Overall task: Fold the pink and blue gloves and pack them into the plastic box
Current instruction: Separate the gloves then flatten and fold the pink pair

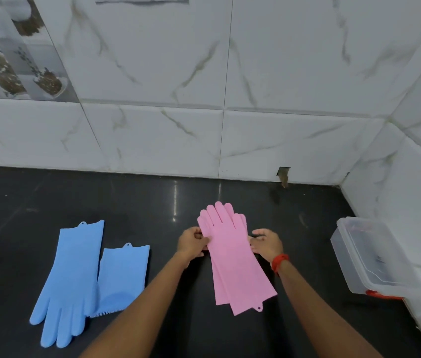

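Two pink gloves (232, 257) lie stacked on the black counter, fingers pointing to the wall, cuffs toward me. My left hand (192, 242) pinches their left edge near the palm. My right hand (266, 242), with a red wristband, pinches the right edge at the same height. Two blue gloves lie at the left: a long one (68, 277) flat with fingers toward me, and a second (123, 277) beside it, folded in half, partly under the first. The clear plastic box (369, 254) stands open at the right against the wall.
The black counter (152, 208) meets white marble-pattern wall tiles at the back and on the right. A small chipped hole (283, 175) shows at the base of the back wall. An orange-red latch (382, 295) sits at the box's near end.
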